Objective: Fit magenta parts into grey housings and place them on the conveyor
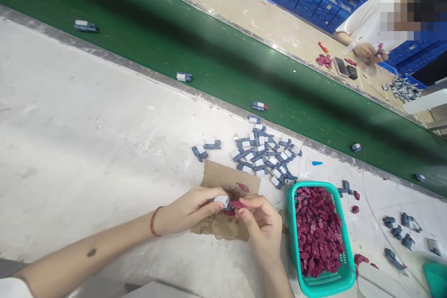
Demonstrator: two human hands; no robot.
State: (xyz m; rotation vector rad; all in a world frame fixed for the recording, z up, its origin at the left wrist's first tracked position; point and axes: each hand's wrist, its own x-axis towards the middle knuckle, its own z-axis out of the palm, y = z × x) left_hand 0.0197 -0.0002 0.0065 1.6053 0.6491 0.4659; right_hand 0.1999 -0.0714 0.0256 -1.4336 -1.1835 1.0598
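Steadying a grey-and-white plastic piece (221, 201) in nearly closed fingers, the left hand (190, 208) presents its end to a dark-red plastic part (237, 204) pinched by the right hand (266, 223), presumably for alignment. The green perforated plastic basket (292, 233), at 4 o'clock, seems placed for short reaches.

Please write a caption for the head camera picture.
Left hand holding a grey part, right hand a red piece, above cardboard, beside a teal basket.

five blue-grey parts (184, 77) on green belt (139, 42), one crimson-filled teal basket (291, 223) this side of belt, one cardboard sheet (218, 174) likewise, one person (363, 16) across
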